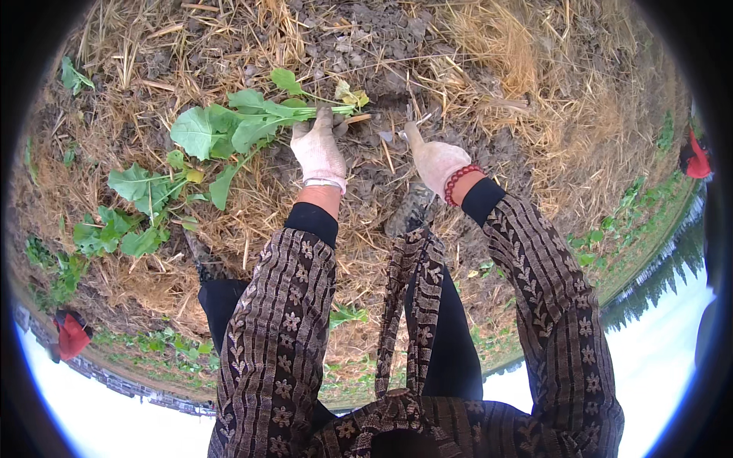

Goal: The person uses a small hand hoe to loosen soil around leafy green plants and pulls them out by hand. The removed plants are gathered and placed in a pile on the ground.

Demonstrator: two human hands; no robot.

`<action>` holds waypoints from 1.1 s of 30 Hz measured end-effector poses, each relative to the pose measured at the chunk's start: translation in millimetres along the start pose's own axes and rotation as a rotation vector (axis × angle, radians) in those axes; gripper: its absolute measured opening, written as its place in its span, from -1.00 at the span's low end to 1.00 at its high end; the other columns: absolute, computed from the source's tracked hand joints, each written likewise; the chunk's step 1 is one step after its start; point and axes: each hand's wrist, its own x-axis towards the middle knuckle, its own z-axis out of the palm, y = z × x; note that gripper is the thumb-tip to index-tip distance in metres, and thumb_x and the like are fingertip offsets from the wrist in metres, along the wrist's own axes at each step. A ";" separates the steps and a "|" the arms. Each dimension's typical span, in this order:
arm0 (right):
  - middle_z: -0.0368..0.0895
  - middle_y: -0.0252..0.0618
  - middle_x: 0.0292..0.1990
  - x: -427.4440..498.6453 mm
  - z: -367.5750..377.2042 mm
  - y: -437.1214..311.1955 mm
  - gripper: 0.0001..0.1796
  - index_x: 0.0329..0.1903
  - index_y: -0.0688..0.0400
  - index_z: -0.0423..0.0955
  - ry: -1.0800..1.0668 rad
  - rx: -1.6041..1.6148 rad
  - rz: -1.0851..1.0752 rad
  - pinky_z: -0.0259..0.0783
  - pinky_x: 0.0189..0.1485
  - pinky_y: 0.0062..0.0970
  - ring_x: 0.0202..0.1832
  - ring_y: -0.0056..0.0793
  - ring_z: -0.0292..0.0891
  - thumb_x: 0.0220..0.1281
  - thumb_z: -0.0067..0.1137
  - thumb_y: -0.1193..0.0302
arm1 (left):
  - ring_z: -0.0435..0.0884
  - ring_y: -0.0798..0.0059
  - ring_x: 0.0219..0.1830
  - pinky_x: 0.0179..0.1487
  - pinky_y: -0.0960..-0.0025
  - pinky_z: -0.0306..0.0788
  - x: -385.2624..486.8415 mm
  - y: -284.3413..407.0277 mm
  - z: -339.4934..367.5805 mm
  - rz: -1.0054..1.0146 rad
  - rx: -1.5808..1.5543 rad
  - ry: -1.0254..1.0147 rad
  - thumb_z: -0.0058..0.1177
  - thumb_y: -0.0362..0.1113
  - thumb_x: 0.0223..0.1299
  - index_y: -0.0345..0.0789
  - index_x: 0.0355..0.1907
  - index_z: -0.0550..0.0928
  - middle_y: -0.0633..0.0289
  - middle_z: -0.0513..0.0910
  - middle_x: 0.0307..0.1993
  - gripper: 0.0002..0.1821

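Note:
My left hand (320, 143), in a pale glove with soiled fingers, is closed around the stems of a leafy green plant (246, 123). The plant's broad leaves point left, and yellowed leaves (352, 95) lie by its stem end. To the right, my right hand (432, 154), also gloved and with a red bead bracelet (458, 182) at the wrist, is held low over the soil with its index finger extended. A thin, light-coloured object (424, 119) shows at the fingertips; whether the hand grips it, and what it is, cannot be told.
Straw (504, 51) covers much of the dark, crumbly soil (366, 34). More leafy plants (143, 194) lie or grow at the left. My shoe (409, 212) is below my right hand. People in red are at the far left (73, 334) and far right (697, 157).

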 end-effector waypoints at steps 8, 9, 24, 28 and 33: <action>0.65 0.18 -0.21 -7.9 9.7 8.8 -0.27 0.43 0.19 -0.09 0.047 -0.003 -0.057 0.52 -0.11 -0.08 -0.17 0.08 0.64 0.22 -0.05 0.55 | 0.59 0.53 -0.44 -0.40 0.48 0.54 4.7 -4.4 14.4 0.086 0.183 -0.072 0.10 -0.47 0.28 -0.38 -0.14 0.47 0.20 0.62 -0.28 -0.84; 0.65 0.18 -0.21 -8.5 10.2 9.0 -0.27 0.43 0.19 -0.09 0.043 -0.009 -0.057 0.52 -0.11 -0.09 -0.17 0.07 0.64 0.22 -0.05 0.55 | 0.59 0.53 -0.44 -0.40 0.48 0.55 6.8 -6.5 15.8 0.069 0.232 -0.042 0.10 -0.47 0.28 -0.38 -0.14 0.46 0.19 0.62 -0.29 -0.84; 0.65 0.16 -0.22 -18.2 9.1 10.9 -0.22 0.42 0.15 -0.06 0.012 0.006 -0.042 0.55 -0.18 -0.09 -0.20 0.02 0.66 0.17 0.06 0.58 | 0.49 0.61 -0.56 -0.52 0.52 0.39 34.1 -15.8 27.2 0.264 0.514 -0.153 0.16 -0.43 0.24 -0.38 -0.25 0.43 0.28 0.55 -0.49 -0.82; 0.65 0.15 -0.23 -23.2 8.4 9.7 -0.21 0.42 0.15 -0.06 -0.004 -0.006 -0.027 0.56 -0.20 -0.11 -0.20 0.03 0.66 0.16 0.08 0.58 | 0.55 0.38 -0.46 -0.30 0.39 0.44 46.9 -27.3 18.1 0.394 0.706 -0.130 0.23 -0.34 0.15 -0.47 -0.19 0.50 0.10 0.62 -0.41 -0.71; 0.66 0.10 -0.24 -36.9 4.8 11.6 -0.21 0.43 0.14 -0.06 0.012 -0.046 -0.008 0.55 -0.27 -0.11 -0.24 0.00 0.67 0.16 0.07 0.56 | 0.62 0.15 -0.28 -0.05 0.33 0.45 62.3 -36.8 11.9 0.392 0.804 -0.107 0.30 -0.24 0.06 -0.50 -0.13 0.55 -0.08 0.67 -0.27 -0.59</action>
